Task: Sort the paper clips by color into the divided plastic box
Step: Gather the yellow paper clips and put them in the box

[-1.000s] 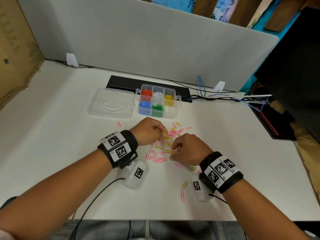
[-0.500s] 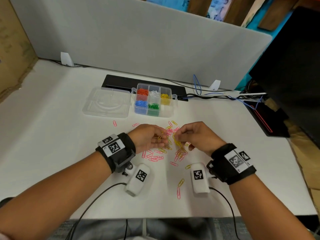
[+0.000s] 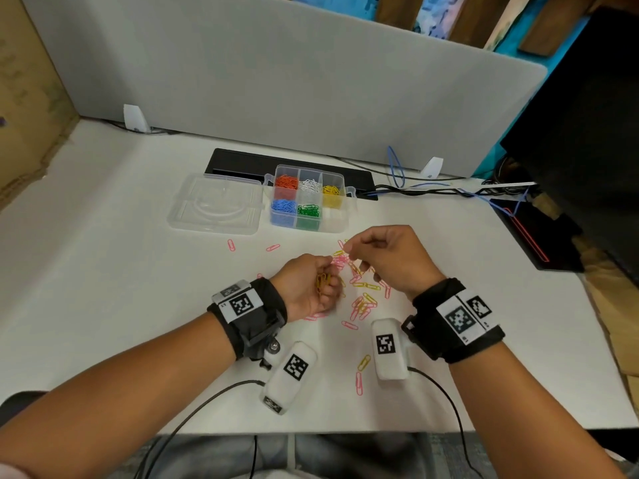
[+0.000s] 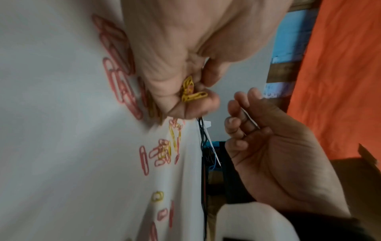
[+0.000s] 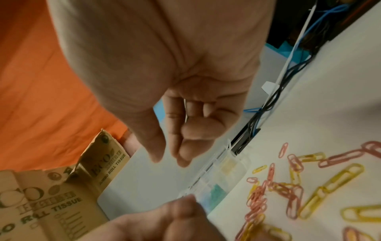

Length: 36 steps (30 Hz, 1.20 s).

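"ECO" and "JUMBO ROLL TISSUE" on the cardboard box (image 5: 41,203)

Head view taken from above, facing forward and down over both hands, left wrist view set close along the left hand (image 4: 185,48) toward its fingers, right wrist view likewise along the right hand (image 5: 164,65), loose paper clips (image 3: 359,299) beyond the fingertips shared by all three.
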Tool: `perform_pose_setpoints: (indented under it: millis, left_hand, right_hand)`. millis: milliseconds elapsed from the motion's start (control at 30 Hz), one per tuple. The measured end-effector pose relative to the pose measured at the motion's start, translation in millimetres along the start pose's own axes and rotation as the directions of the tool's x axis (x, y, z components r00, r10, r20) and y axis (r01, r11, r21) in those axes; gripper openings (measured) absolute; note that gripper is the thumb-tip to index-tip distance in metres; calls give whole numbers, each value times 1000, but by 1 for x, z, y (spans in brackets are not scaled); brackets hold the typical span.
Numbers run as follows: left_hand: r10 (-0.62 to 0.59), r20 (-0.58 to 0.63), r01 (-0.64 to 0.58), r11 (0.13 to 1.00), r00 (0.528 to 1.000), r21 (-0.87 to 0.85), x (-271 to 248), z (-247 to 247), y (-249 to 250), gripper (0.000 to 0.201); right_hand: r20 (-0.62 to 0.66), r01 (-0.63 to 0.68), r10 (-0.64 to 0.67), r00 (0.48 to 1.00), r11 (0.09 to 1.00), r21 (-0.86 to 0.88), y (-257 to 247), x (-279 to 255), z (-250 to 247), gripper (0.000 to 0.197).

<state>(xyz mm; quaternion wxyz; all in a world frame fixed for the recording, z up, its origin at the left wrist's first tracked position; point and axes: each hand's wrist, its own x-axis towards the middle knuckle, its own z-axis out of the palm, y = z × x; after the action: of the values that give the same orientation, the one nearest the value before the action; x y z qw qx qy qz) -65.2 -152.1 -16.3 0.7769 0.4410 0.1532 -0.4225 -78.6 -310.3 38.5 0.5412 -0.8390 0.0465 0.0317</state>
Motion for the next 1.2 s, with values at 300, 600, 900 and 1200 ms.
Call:
perform_pose_setpoints:
  millis: [300,600,900,1200]
  left_hand:
    - [403,-111,-205,661,909,722,-10,-13,29,26]
    - [310,49,-139,275,950,951,-8,-22,31,26]
    - [355,94,-104,8,930,995,-5,-27,27,15]
    - [415,92,-58,-94,905,994,-3,-29,27,21]
  right_hand:
    - [163,-83,205,965,830,-552,25,13,6,19]
    - [75,-113,234,969,697,-708,28,36,31,20]
    - [221,5,159,962,803,-596,24,8,27,16]
    - [155,14,132,979,717,-697,31,6,28,15]
